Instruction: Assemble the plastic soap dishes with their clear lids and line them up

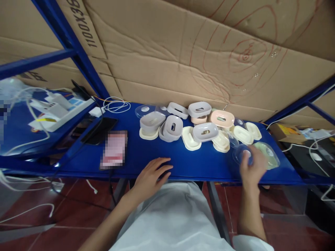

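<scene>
My left hand (151, 174) rests at the front edge of the blue table, its fingers spread and holding nothing. At the right end my right hand (254, 165), slightly blurred, grips a clear plastic lid (237, 154) with a white sticker. Just beside it lies a pale green soap dish (272, 157), partly behind the hand. Further back are several cream trays, among them one cream tray (243, 134). Several grey oval soap boxes, such as a grey soap box (205, 131), stand in the middle with a peach soap box (222, 118). More clear lids (144, 110) lie at the back left.
A phone (113, 150) with a blurred-out screen and a black flat object (101, 130) lie on the left. Behind them sit a coiled white cable (116, 104) and a power strip (62, 113). A cardboard wall (157, 52) and blue metal posts (89, 73) bound the table.
</scene>
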The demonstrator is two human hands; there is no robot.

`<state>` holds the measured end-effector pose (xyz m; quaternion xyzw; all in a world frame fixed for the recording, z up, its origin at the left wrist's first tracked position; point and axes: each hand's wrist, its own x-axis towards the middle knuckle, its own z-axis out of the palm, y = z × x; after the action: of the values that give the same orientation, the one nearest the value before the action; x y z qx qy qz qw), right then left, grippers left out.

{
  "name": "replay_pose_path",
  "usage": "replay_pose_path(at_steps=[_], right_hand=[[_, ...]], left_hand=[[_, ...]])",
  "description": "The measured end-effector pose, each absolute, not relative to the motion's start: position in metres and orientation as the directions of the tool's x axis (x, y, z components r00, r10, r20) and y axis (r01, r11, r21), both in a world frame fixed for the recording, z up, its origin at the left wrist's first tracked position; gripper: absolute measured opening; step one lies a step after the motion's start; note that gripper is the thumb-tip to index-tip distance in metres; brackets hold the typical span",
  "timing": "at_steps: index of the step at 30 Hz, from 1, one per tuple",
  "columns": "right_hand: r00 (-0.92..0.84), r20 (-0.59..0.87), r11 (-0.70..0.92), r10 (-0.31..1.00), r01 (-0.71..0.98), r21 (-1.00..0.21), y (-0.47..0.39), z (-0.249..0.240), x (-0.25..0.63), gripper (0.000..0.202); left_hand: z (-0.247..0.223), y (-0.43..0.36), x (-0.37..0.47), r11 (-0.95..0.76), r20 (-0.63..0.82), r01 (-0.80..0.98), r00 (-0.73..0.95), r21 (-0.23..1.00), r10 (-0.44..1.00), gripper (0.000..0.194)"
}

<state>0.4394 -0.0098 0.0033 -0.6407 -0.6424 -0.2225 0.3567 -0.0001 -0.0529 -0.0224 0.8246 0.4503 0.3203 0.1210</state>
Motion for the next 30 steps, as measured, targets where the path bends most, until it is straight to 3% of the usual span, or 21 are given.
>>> replay_pose_path(at_steps=[3, 6, 8, 11, 14, 17, 21, 24, 26, 30], right_hand=[[-0.396, 0.519, 0.524, 0.757, 0.844, -0.12, -0.004, 0.01, 0.344, 0.043], [-0.5, 0.408, 0.579, 0.764, 0.81, -0.09, 0.005, 0.006, 0.281, 0.056], [-0.511, 0.365, 0.582, 0.778, 0.805, -0.113, 0.006, 0.005, 0.269, 0.051], [-0.576, 0.267, 0.633, 0.772, 0.733, -0.249, -0.005, 0.014, 0.278, 0.036], [-0.689, 0.173, 0.693, 0.704, 0.612, -0.382, -0.019, 0.028, 0.293, 0.037], [-0.728, 0.21, 0.742, 0.653, 0.559, -0.37, -0.011, 0.031, 0.305, 0.045], [-0.46, 0.423, 0.557, 0.781, 0.819, -0.138, 0.03, 0.019, 0.326, 0.048], [-0.429, 0.449, 0.5, 0.784, 0.865, -0.047, 0.048, 0.015, 0.337, 0.035], [-0.47, 0.453, 0.554, 0.758, 0.83, -0.067, 0.044, 0.017, 0.334, 0.031], [-0.586, 0.416, 0.702, 0.695, 0.677, -0.219, 0.012, 0.021, 0.308, 0.033]], left_hand=[[-0.024, -0.053, -0.001, -0.576, 0.438, 0.665, 0.388, 0.477, 0.811, 0.025], [-0.023, -0.054, -0.003, -0.596, 0.449, 0.656, 0.406, 0.464, 0.796, 0.029], [-0.022, -0.055, -0.004, -0.594, 0.438, 0.654, 0.412, 0.468, 0.799, 0.032], [-0.02, -0.056, -0.003, -0.58, 0.429, 0.673, 0.404, 0.459, 0.808, 0.04], [-0.019, -0.055, -0.001, -0.585, 0.438, 0.701, 0.412, 0.409, 0.799, 0.048], [-0.02, -0.053, -0.001, -0.622, 0.433, 0.691, 0.465, 0.368, 0.772, 0.043], [-0.024, -0.052, -0.003, -0.637, 0.453, 0.666, 0.465, 0.387, 0.761, 0.03], [-0.026, -0.054, -0.004, -0.611, 0.472, 0.665, 0.412, 0.43, 0.78, 0.039], [-0.026, -0.056, -0.004, -0.575, 0.45, 0.674, 0.379, 0.464, 0.808, 0.05], [-0.024, -0.057, -0.003, -0.52, 0.428, 0.693, 0.324, 0.499, 0.844, 0.065]])
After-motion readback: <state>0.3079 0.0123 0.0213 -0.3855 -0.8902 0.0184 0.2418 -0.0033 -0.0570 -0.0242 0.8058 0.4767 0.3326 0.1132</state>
